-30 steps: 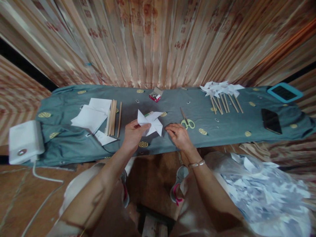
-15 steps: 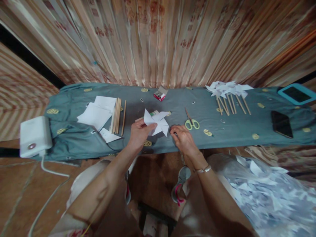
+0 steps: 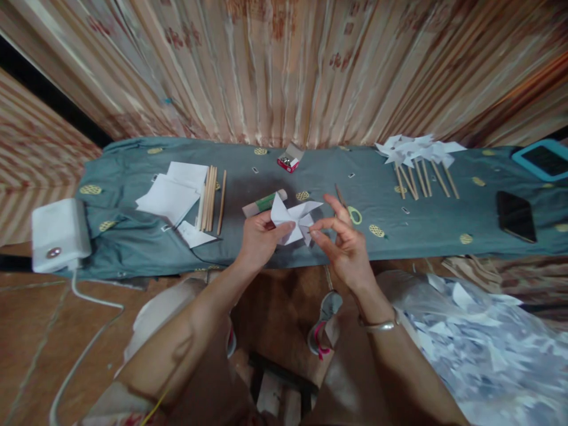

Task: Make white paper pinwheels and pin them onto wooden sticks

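Note:
My left hand [image 3: 261, 238] pinches the middle of a white folded paper pinwheel [image 3: 293, 218] and holds it just above the front of the grey-green cloth [image 3: 133, 248]. My right hand [image 3: 344, 244] is raised beside the pinwheel, thumb and forefinger pressed together at its right edge, the other fingers spread. Whatever that pinch holds is too small to make out. Behind the pinwheel lies a glue stick with a green label [image 3: 263, 203]. Green-handled scissors [image 3: 350, 211] lie just past my right hand.
White paper sheets [image 3: 171, 198] and loose wooden sticks [image 3: 210, 198] lie at left. A small red box [image 3: 288, 161] sits at the back. Finished pinwheels on sticks [image 3: 419, 163] are at right, then a black phone [image 3: 515, 215] and a blue-edged tablet [image 3: 541, 160]. A white box [image 3: 57, 234] sits far left.
My right hand has lifted off the cloth and come up to the pinwheel's right edge in a pinch. My left hand keeps holding the pinwheel, now slightly higher.

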Demonstrator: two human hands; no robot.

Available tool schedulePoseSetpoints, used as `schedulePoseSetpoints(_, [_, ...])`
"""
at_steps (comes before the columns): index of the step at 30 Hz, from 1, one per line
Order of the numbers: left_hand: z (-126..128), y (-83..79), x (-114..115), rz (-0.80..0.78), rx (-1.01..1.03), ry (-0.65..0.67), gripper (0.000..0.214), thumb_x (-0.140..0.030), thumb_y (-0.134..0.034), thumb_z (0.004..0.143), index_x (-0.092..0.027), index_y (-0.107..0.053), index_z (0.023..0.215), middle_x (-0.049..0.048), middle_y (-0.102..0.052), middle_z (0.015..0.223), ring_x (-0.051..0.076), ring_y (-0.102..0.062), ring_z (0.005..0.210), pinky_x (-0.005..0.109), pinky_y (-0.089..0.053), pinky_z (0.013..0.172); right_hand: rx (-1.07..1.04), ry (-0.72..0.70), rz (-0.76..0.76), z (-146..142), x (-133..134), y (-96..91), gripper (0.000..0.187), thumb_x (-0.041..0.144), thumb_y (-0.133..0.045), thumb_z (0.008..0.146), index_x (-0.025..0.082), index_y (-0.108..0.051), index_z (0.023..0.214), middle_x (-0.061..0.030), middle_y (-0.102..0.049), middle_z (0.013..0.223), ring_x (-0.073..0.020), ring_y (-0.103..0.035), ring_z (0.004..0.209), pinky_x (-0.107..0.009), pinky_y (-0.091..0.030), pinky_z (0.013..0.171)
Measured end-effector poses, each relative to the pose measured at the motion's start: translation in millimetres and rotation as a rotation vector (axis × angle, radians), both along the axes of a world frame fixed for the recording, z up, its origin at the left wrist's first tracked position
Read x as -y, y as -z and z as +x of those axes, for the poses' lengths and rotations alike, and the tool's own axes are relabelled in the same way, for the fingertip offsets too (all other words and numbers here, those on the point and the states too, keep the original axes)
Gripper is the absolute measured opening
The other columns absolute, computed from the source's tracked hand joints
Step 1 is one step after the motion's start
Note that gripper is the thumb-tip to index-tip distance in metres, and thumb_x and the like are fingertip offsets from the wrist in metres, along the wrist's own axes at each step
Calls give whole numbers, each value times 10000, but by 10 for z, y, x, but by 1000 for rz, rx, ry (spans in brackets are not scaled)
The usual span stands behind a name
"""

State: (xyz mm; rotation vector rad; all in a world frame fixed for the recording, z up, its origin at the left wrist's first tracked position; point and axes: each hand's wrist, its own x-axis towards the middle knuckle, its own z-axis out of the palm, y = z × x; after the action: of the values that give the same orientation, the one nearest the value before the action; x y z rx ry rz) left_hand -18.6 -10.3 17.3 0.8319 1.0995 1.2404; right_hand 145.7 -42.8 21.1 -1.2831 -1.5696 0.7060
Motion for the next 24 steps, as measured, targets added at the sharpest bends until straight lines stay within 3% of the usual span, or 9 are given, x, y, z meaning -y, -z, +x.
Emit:
schedulePoseSetpoints(5, [23, -25, 64, 15, 12, 42, 224, -242, -834, 504, -156, -750, 694, -4, -721, 674, 137, -596, 583, 264, -491, 598, -71, -16, -35, -110, 3, -19, 55, 276, -663, 832, 246, -688, 793, -14, -426, 1527, -261, -296, 1471, -537, -196, 1204])
schedulePoseSetpoints(16, [38, -20, 80, 13, 48, 63, 239, -228, -844, 506, -155, -759, 717, -4, -739, 695, 122, -607, 592, 244, -497, 599, -183, -37, -57, -81, -33, 46, 47, 306, -712, 799, 260, -722, 797, 12, -447, 1515, -246, -301, 1469, -467, -203, 1213])
schedulePoseSetpoints(24, [20, -23, 85, 9, 45, 54, 242, -229, -839, 502, -152, -759, 718, 0, -736, 696, 124, -608, 594, 249, -494, 599, -238, -56, -91, -86, -39, 111, 42, 298, -709, 805, 257, -711, 814, -1, -444, 1511, -250, -321, 1456, -479, -206, 1204])
